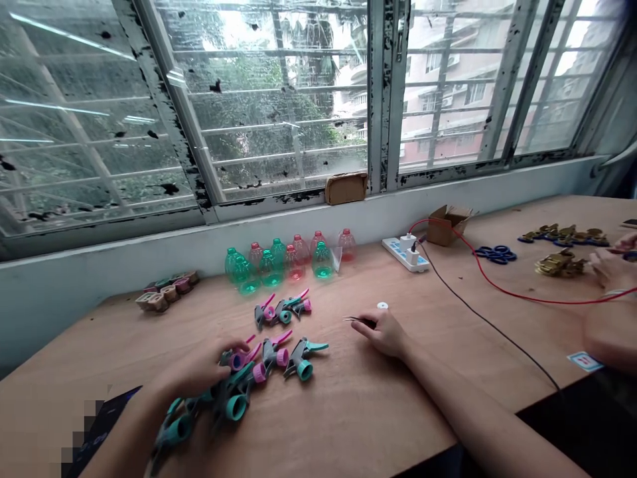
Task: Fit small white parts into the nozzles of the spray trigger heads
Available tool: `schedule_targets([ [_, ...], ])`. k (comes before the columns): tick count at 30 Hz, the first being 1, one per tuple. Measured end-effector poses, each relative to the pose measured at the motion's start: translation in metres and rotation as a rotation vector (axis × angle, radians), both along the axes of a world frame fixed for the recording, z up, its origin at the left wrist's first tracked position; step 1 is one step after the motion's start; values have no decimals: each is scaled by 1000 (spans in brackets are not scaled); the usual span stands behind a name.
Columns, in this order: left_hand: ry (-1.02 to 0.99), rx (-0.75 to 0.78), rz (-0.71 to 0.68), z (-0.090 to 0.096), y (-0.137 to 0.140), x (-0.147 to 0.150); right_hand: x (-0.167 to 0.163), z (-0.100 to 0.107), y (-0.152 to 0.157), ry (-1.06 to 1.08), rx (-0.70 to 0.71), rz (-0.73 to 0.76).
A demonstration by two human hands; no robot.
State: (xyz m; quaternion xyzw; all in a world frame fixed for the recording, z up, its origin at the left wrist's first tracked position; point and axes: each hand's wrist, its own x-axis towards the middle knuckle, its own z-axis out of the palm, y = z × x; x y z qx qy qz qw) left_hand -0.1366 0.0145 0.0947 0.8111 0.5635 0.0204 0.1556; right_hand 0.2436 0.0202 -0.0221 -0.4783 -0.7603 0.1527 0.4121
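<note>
My left hand [212,362] is closed around a pink-and-grey trigger spray head [239,359] at the far left of a loose group. Part of that spray head is hidden behind my fingers. Close by lie more spray heads with grey bodies, among them a teal one [301,360], a pink one [275,355] and a teal one near my wrist [233,406]. My right hand [384,333] rests on the table, its fingers pinching dark tweezers [352,319] whose tips point left. Just beyond it sits a small white ring [382,306].
Several green and red clear bottles [271,269] stand near the wall, left of a power strip [405,255]. A cardboard box [446,226], blue-handled scissors [495,254] and a red cable [502,287] are to the right. Another person's hand [610,269] works at the far right.
</note>
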Motion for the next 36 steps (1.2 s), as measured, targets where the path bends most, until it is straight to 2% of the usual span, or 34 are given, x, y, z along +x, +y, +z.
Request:
schedule_targets([
  [3, -66, 17, 13, 0, 7, 1, 1, -1, 1, 4, -4, -2],
  [6, -88, 168, 55, -3, 26, 17, 1, -2, 2, 7, -9, -5],
  [9, -36, 270, 20, -10, 51, 36, 1, -3, 3, 9, -4, -16],
  [13, 43, 273, -43, -24, 78, 51, 0, -3, 2, 8, 8, -15],
  [17, 71, 261, 10, -29, 88, 53, 0, -3, 1, 4, 4, -10],
  [20, 41, 307, 56, -20, 75, 60, 0, -2, 1, 2, 5, -14],
  [22, -72, 369, 46, -11, 55, 74, 0, -1, 2, 6, 2, -9],
  [25, -301, 361, -107, -7, 14, 109, 0, 0, 3, 13, -1, -3],
  [27, -358, 351, -204, -15, -12, 134, 0, 0, 3, 18, 8, -9],
  [30, -326, 282, -320, -39, -35, 164, 1, -1, 3, 53, 46, -61],
  [33, -245, 187, -419, -59, -45, 178, 3, -3, 3, 100, 77, -88],
  [36, -220, 161, -522, -64, -47, 179, 3, -4, 3, 105, 76, -65],
])
